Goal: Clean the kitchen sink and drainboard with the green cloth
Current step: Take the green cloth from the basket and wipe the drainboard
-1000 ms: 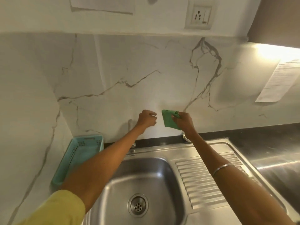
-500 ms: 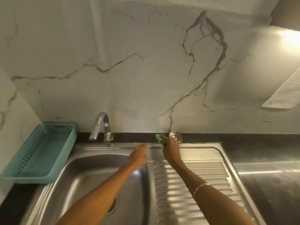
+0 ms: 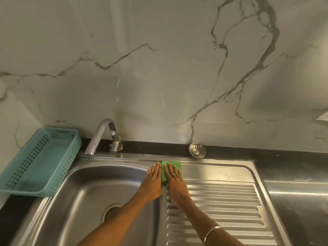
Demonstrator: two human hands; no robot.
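Since half a second ago, our right hand [image 3: 174, 181] has come down from the back rim and now lies flat on the green cloth [image 3: 171, 170], and our left hand [image 3: 152, 181] has moved up just beside it. Nearest to us, both forearms reach forward, the left one over the sink bowl [image 3: 85, 190], the right one over the ribbed drainboard [image 3: 221, 208], with a thin metal bangle [image 3: 212, 233] on the right wrist. Both palms face down with fingers straight and close together, gripping nothing. Our right fingers press the cloth against the flat steel strip between bowl and drainboard, near the back rim; a ring [image 3: 173, 174] shows on one of them. Our left hand rests on the bowl's right edge, touching or almost touching the cloth's left side; we cannot tell which. Left of the bowl a teal perforated basket [image 3: 38, 162] sits on the dark counter. Beyond the hands, a chrome tap [image 3: 104, 135] curves toward the bowl, and a round metal strainer [image 3: 197, 150] leans at the foot of the marble wall [image 3: 159, 68].
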